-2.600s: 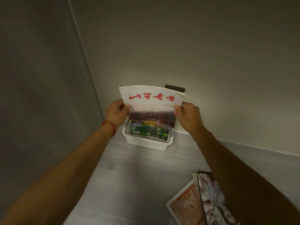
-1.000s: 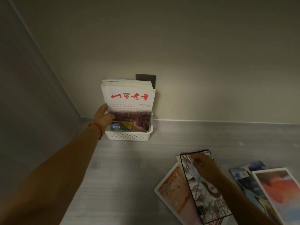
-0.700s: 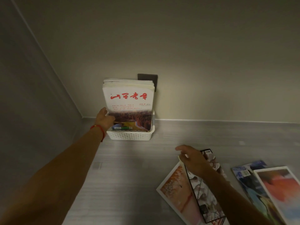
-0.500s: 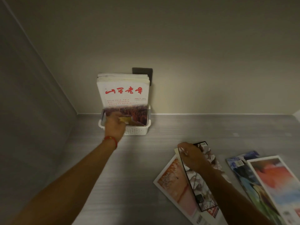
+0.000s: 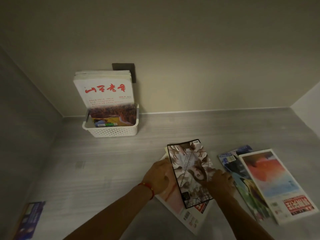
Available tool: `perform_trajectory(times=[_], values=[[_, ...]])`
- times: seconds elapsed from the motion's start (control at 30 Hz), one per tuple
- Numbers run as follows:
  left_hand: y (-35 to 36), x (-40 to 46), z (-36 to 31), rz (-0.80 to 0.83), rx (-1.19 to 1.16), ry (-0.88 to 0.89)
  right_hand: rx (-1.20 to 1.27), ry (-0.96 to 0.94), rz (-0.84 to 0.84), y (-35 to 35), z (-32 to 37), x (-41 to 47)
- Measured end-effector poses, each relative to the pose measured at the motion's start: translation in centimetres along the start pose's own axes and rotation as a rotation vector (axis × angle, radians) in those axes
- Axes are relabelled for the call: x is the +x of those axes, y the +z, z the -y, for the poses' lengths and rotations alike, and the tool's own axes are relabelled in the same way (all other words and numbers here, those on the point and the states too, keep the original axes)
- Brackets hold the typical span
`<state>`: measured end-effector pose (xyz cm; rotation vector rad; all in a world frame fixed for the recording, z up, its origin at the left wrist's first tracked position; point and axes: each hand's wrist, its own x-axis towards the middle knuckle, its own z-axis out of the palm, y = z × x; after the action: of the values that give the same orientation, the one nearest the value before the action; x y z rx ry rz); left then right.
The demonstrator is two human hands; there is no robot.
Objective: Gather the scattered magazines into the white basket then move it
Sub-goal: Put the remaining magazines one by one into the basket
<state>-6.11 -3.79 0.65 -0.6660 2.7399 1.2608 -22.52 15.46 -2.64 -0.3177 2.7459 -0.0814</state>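
The white basket stands in the far left corner of the grey counter, magazines upright inside. Near right, both hands grip a black-bordered magazine: left hand fingers curled on its left edge, right hand fingers pressed on its right.

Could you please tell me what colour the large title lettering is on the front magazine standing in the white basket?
Red, on a white cover; the head view shows it clearly.
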Motion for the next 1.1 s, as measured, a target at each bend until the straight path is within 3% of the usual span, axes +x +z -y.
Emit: perform_trajectory(times=[0.1, 0.2, 0.3, 0.4, 0.43, 0.5, 0.6, 0.67, 0.73, 0.8, 0.83, 0.9, 1.0, 1.1], values=[[-0.3, -0.2, -1.4, -0.075, 0.112, 0.021, 0.161, -0.179, -0.009, -1.1, -0.9, 0.9], [-2.0, 0.6, -4.1, -0.268, 0.174, 0.204, 0.355, -0.475, 0.099, -5.1, -0.9, 1.1], [-4.0, 2.1, -6.4, -0.341, 0.468, 0.36, 0.334, -0.765, 0.121, -11.1, 1.3, 1.0], [-7.0, 2.7, -7.3, -0.305, 0.655, 0.296, 0.272, -0.922, -0.016, -16.1, 5.0, 0.7], [-8.1, 2.5, -7.1, -0.271, 0.596, 0.255, 0.287, -0.946, -0.062, -17.3, 6.4, 0.4], [-10.4, 2.0, -6.5, -0.22, 0.262, 0.186, 0.42, -0.953, -0.111, -18.7, 9.0, -0.2], [-12.7, 0.4, -4.4, -0.359, -0.116, 0.107, 0.784, -0.872, -0.182, -18.3, 11.6, -0.3], [-14.2, -0.7, -3.0, -0.449, -0.343, 0.062, 0.911, -0.693, -0.225, -16.9, 12.7, -0.3], [-16.1, -1.5, -1.6, -0.509, -0.458, 0.035, 1.006, -0.576, -0.037, -15.0, 14.6, -0.9], [-18.5, -2.1, -0.1, -0.534, -0.501, 0.035, 1.041, -0.687, 0.223, -13.4, 17.6, -2.3], [-19.6, -2.3, 0.7, -0.545, -0.532, 0.029, 1.032, -0.766, 0.269, -13.0, 19.3, -2.9], [-22.1, -2.6, 2.4, -0.587, -0.589, -0.001, 1.014, -0.869, 0.17, -13.2, 23.1, -3.5], [-26.3, -2.5, 5.0, -0.67, -0.588, 0.016, 0.797, -0.927, -0.185, -15.1, 28.8, -3.9], [-29.8, -1.6, 7.9, -0.832, -0.444, 0.008, 0.757, -0.967, -0.309, -16.4, 34.0, -3.9]])
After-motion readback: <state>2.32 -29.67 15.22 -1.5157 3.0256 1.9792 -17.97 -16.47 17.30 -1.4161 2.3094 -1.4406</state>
